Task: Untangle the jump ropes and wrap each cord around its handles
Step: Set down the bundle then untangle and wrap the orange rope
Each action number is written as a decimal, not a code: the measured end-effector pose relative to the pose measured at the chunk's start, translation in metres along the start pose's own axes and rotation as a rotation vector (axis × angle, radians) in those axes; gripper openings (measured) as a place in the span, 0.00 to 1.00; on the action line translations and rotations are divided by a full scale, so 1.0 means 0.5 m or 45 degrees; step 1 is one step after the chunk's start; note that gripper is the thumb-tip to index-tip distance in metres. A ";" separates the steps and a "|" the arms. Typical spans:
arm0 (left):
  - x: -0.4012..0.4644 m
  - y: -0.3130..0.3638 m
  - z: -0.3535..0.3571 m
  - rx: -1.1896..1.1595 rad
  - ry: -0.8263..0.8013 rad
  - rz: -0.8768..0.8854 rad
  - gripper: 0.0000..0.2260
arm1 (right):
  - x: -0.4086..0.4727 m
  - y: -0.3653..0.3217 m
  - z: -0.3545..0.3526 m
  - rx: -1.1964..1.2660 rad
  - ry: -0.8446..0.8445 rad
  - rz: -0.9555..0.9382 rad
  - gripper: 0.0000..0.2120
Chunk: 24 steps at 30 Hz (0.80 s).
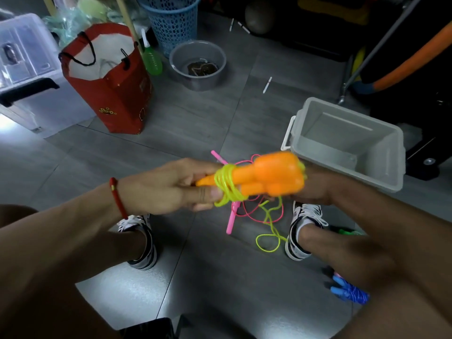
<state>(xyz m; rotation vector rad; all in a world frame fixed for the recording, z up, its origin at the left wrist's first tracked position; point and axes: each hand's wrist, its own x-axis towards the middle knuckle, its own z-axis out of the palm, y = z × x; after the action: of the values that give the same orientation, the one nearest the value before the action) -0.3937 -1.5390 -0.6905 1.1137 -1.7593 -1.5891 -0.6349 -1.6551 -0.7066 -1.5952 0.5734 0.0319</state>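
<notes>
Orange moulded plastic handles (266,174), coiled with glossy yellow cord (226,187), sit in left hand's (168,184) clenched grip; right hand's (315,189) unclear.

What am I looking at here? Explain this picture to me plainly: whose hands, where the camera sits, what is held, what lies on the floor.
There is no machine here. A person wears a camera on the head, so you look down at their own arms and shoes. The left hand grips a pair of orange handles, with yellow-green cord coiled round them. The right hand is mostly hidden behind the handles, so I cannot tell what its fingers do. Loose cord trails down to the grey tiled floor, where a pink rope lies tangled. A blue rope lies by the right leg. Nearby stand a grey bin, a red bag and a grey bowl.
</notes>
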 end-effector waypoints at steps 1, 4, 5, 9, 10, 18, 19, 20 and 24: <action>0.001 -0.002 0.001 -0.175 0.087 -0.021 0.09 | 0.004 0.009 0.005 0.071 0.037 0.003 0.16; 0.011 -0.017 -0.006 -0.432 0.316 -0.166 0.13 | 0.016 0.029 0.021 0.098 0.157 0.046 0.19; 0.015 -0.023 -0.006 -0.460 0.359 -0.216 0.11 | 0.019 0.031 0.027 0.028 0.210 0.071 0.18; 0.028 -0.038 -0.006 -0.506 0.476 -0.349 0.08 | 0.026 0.023 0.058 -0.466 0.381 -0.021 0.11; 0.030 -0.043 -0.002 -0.495 0.492 -0.377 0.08 | 0.026 0.019 0.063 -0.513 0.415 -0.012 0.12; 0.062 -0.071 0.024 0.468 0.662 -0.521 0.10 | 0.045 0.016 0.104 -0.111 0.750 0.257 0.21; 0.068 -0.071 0.033 0.616 0.697 -0.487 0.09 | 0.050 0.012 0.112 -0.058 0.793 0.299 0.20; 0.074 -0.070 0.044 0.705 0.738 -0.433 0.07 | 0.055 0.005 0.117 -0.059 0.846 0.309 0.21; 0.101 -0.059 0.085 1.035 0.911 -0.308 0.07 | 0.071 -0.020 0.121 -0.199 1.195 0.135 0.27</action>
<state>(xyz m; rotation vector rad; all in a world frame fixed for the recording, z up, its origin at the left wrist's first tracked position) -0.4482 -1.5569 -0.7344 2.0041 -1.7840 -0.3826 -0.5813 -1.6103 -0.7176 -1.6784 1.4017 -0.6349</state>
